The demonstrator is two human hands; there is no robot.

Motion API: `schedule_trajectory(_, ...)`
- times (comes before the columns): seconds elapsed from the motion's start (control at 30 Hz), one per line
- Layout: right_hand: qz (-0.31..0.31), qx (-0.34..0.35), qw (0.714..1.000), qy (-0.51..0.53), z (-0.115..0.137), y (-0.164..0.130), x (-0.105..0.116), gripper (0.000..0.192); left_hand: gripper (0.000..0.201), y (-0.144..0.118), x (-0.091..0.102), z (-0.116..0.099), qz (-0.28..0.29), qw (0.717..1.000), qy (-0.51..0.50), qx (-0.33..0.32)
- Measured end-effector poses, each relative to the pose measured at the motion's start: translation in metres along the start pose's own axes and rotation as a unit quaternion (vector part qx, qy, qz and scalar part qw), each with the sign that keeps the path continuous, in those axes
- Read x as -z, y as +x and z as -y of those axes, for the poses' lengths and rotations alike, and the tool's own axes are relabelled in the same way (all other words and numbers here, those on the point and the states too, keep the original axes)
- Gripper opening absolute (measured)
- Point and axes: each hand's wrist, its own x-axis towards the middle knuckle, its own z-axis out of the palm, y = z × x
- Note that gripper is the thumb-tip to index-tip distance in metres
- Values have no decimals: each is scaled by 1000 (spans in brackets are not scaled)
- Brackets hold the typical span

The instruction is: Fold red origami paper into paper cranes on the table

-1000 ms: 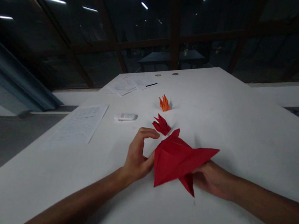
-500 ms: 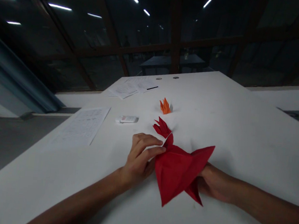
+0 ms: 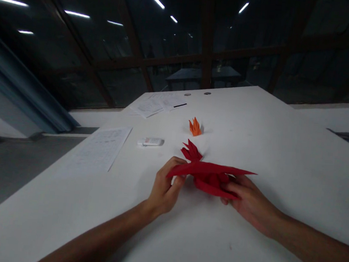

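Note:
A large red folded-paper piece [image 3: 210,169] is held above the white table, seen nearly edge-on, with a long point toward the right and folds hanging beneath. My left hand [image 3: 165,188] pinches its left end between thumb and fingers. On the other side my right hand [image 3: 248,200] grips the lower right folds, its fingertips partly hidden by the paper. Just behind stands a small red origami piece [image 3: 191,150] with pointed tips. Farther back is a similar orange origami piece [image 3: 195,127].
Left of the origami lies a white correction-tape-like case [image 3: 151,142]. A printed sheet [image 3: 98,148] is at the table's left edge. Several papers [image 3: 152,105] and a black pen-like stick [image 3: 180,105] lie farther back. Dark windows [image 3: 177,32] rise beyond the white table [image 3: 255,122].
The large red paper piece has been tipped from showing its broad face to nearly edge-on. Both hands have turned with it, and the view has shifted slightly.

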Motion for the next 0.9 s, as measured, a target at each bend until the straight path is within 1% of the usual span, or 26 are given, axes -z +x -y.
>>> schedule_trajectory(0.1, 2, -21, 1000, -9, -2, 2, 3, 26, 18, 0, 0, -1, -28, 999, 27, 32)
schedule_trajectory(0.17, -22, -13, 999, -29, -1, 3, 8, 29, 17, 1, 1, -3, -57, 995, 63, 58)
schedule_trajectory(0.23, -67, 38, 992, -96, 2, 5, 13, 26, 19, 1, 1, -4, -79, 988, 80, 103)
schedule_trajectory(0.27, -92, 91, 980, -148, 5, 5, 16, 23, 22, 2, 0, -5, -84, 985, 79, 130)
schedule_trajectory(0.3, -111, 152, 959, -210, 8, 4, 18, 20, 24, 2, 0, -4, -87, 981, 75, 157)
schedule_trajectory(0.33, -125, 227, 929, -266, 11, 3, 19, 18, 26, 2, -1, -4, -89, 977, 71, 179)
schedule_trajectory(0.4, -123, 363, 850, -361, 16, -3, 19, 17, 29, 3, -2, -3, -84, 972, 72, 205)
schedule_trajectory(0.43, -119, 411, 809, -404, 18, -6, 18, 17, 30, 3, -3, -2, -79, 971, 77, 210)
schedule_trajectory(0.5, -102, 453, 736, -493, 20, -13, 14, 14, 31, 4, -3, -1, -69, 970, 105, 208)
schedule_trajectory(0.6, -68, 494, 650, -574, 23, -19, 10, 12, 31, 4, -4, -1, -67, 966, 166, 184)
schedule_trajectory(0.67, -58, 519, 600, -606, 27, -21, 9, 12, 30, 4, -4, -3, -77, 964, 189, 168)
schedule_trajectory(0.7, -57, 530, 581, -615, 31, -21, 9, 11, 30, 4, -4, -4, -86, 963, 195, 163)
schedule_trajectory(0.73, -54, 537, 568, -621, 34, -22, 9, 10, 31, 5, -4, -6, -96, 961, 201, 162)
schedule_trajectory(0.8, -48, 538, 556, -632, 42, -23, 9, 10, 34, 5, -4, -9, -116, 958, 206, 164)
schedule_trajectory(0.83, -37, 533, 558, -635, 46, -24, 8, 11, 36, 4, -5, -10, -123, 957, 202, 167)
schedule_trajectory(0.9, -2, 512, 576, -637, 53, -25, 7, 15, 38, 3, -6, -11, -124, 961, 167, 182)
